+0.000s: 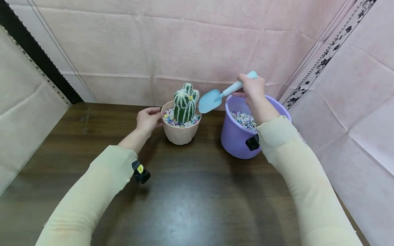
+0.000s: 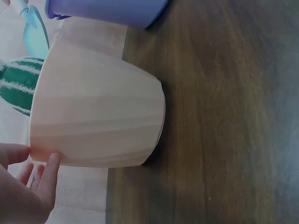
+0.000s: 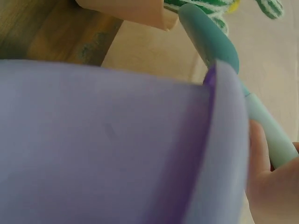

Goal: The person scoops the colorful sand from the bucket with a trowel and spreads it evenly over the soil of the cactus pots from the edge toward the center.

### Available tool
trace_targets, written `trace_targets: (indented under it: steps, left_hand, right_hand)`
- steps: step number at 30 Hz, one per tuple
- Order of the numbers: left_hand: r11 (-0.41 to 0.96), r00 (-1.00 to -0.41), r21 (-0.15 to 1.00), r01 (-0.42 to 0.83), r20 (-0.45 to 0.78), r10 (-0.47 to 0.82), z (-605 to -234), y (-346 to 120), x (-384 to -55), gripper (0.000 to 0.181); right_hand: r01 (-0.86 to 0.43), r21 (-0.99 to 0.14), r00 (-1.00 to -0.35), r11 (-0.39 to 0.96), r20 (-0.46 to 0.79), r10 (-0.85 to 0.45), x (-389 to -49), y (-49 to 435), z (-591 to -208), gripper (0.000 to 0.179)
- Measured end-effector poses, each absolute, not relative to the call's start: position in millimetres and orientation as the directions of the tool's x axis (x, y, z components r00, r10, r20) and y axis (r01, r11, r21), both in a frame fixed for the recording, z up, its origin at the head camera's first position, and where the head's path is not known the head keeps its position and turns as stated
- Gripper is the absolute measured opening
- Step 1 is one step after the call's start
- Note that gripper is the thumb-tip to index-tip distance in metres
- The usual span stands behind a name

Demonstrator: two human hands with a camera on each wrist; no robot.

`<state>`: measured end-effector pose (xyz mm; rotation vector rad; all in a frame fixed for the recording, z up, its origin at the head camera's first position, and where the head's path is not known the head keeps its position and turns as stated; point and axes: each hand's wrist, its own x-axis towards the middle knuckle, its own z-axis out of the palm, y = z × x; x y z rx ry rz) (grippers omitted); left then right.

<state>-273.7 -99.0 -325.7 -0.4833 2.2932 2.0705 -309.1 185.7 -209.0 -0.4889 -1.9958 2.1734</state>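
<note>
A cream flowerpot (image 1: 180,135) stands on the table, holding a green cactus with white stripes (image 1: 184,111) set in small multicoloured beads (image 1: 170,119). My left hand (image 1: 147,119) pinches the pot's left rim; in the left wrist view its fingertips (image 2: 55,161) lie against the outer wall. My right hand (image 1: 254,89) grips a light blue trowel (image 1: 210,101) by its handle, above the purple bucket (image 1: 235,138). The trowel's blade tilts down to the left, its tip right at the pot's right rim. In the right wrist view the bucket hides part of the trowel.
More multicoloured beads (image 1: 244,120) lie inside the bucket, right of the pot. The dark wooden table (image 1: 184,191) extends toward the front. Pale patterned cloth (image 1: 117,48) hangs behind and on both sides, close behind the pot and bucket.
</note>
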Motion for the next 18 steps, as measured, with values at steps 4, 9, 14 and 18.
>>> trace_targets:
  steps: [4,9,14,18]
  left_hand:
    - [0.056,-0.956,0.989,-0.139,-0.119,-0.268,-321.9,-99.3,-268.0,0.035]
    - [0.055,-0.962,0.997,-0.053,-0.036,-0.27,-307.3,-95.5,-257.4,0.036]
    - [0.074,-0.973,0.997,-0.024,-0.006,-0.231,-299.4,-84.1,-249.3,0.036]
    - [0.037,-0.984,0.999,-0.016,-0.009,-0.179,-297.0,-71.6,-243.8,0.033]
  right_hand:
    - [0.114,-0.976,-0.927,-0.187,-0.172,0.333,-306.4,201.2,-205.1,0.016]
    - [0.093,-0.95,-0.914,-0.298,-0.2,0.354,-302.7,227.4,-198.6,0.017]
    - [0.075,-0.91,-0.903,-0.409,-0.236,0.36,-299.8,258.0,-189.3,0.02]
    - [0.063,-0.882,-0.898,-0.466,-0.255,0.36,-295.9,283.7,-187.2,0.023]
